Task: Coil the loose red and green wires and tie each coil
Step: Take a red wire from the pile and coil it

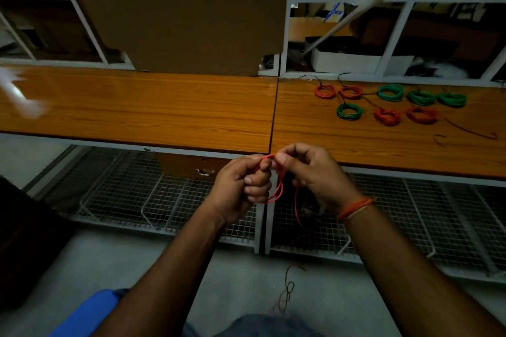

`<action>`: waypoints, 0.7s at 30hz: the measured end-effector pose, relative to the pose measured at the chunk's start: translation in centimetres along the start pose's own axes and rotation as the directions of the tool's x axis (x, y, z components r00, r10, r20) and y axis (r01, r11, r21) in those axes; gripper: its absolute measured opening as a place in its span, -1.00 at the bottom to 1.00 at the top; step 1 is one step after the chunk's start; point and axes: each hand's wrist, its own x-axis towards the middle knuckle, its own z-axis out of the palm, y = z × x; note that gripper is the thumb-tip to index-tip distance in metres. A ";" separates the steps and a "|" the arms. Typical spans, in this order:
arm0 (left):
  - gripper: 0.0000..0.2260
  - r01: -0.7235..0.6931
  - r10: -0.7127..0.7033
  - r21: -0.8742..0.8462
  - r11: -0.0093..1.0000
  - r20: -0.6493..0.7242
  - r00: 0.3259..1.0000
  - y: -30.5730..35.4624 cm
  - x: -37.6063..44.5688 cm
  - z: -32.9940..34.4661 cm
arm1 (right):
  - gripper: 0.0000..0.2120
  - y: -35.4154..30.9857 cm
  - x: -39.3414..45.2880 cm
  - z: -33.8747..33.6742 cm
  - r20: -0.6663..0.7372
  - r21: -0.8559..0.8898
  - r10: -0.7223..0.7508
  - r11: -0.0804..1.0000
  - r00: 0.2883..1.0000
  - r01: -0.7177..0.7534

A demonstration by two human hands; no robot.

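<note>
Red wire (pixel 276 189) hangs in loops between both hands in front of the table edge; left hand (pixel 241 186) grips the loops in curled fingers; right hand (pixel 309 172) pinches the top (fingertip contact is partly hidden); the trailing end fades into shadow below; finished coils (pixel 388 102), red and green, lie on the wooden table (pixel 164 107) beyond; dark shelves (pixel 397 35) behind are indistinct.

Your two forearms reach forward from the bottom of the view and meet in the middle, wrists close together. Your left hand (pixel 241 186) is curled into a loose fist, thumb and forefinger pinching the red wire (pixel 278 186) at the top. Your right hand (pixel 309 172) faces it, fingers bent, thumb and forefinger pinching the same wire; an orange thread band (pixel 356 208) circles that wrist.
</note>
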 end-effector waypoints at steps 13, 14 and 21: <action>-0.73 0.000 -0.001 -0.343 0.939 -0.002 1.000 -1.2 0.5 1.5 | -0.60 -0.2 -0.1 0.7 0.225 0.617 0.301 0.692 0.927 -0.375; -0.72 0.013 -0.011 -0.331 0.944 0.006 1.000 -1.2 0.5 1.6 | -0.58 -0.2 -0.1 0.8 0.181 0.593 0.297 0.727 0.937 -0.345; -0.65 0.087 -0.093 -0.261 0.962 -0.009 0.996 -0.5 0.2 1.3 | -0.56 0.1 -0.7 1.3 0.069 0.559 0.197 0.804 0.978 -0.201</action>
